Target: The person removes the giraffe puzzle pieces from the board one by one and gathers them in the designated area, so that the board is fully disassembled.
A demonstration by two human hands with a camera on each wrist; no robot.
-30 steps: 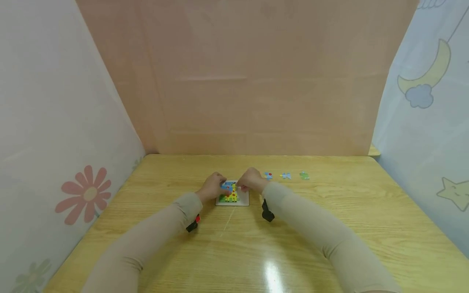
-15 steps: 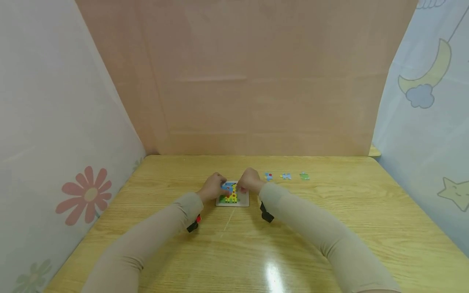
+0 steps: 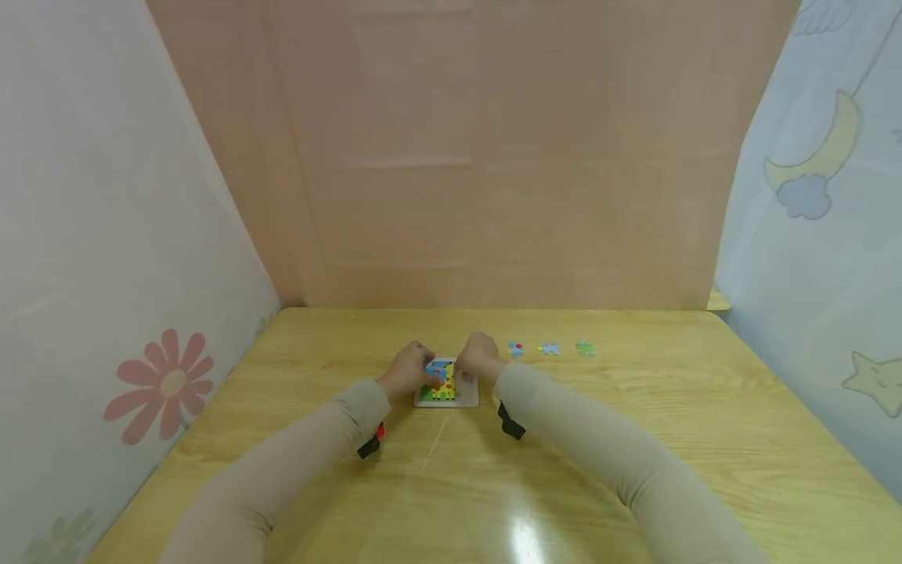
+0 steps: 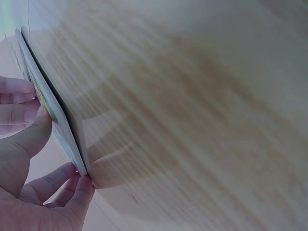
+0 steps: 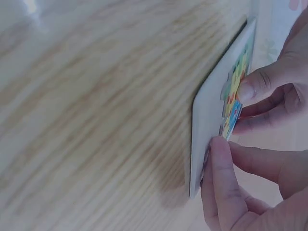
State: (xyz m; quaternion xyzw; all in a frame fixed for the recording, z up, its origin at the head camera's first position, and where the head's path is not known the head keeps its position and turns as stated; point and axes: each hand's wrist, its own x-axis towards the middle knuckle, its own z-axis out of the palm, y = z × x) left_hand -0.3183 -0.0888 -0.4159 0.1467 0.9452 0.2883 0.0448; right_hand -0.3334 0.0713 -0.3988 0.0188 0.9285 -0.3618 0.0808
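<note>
A shallow white puzzle tray lies on the wooden table, its left part filled by a giraffe picture in yellow, blue and green. My left hand grips the tray's left side, thumb pressed on the picture and fingers at the far edge. At the upper right of the picture, my right hand pinches a small puzzle piece with curled fingers close over the tray. That piece is mostly hidden by the fingertips. Bare tray surface shows to the right of the giraffe.
Three loose puzzle pieces lie in a row to the right: one blue with a red spot, one light blue, one green. A peach-coloured backdrop rises behind the table, with patterned sheets on both sides.
My right forearm and wrist have shifted slightly left, the fingers staying at the same part of the tray. The left hand keeps its grip. The head view has tilted up slightly.
</note>
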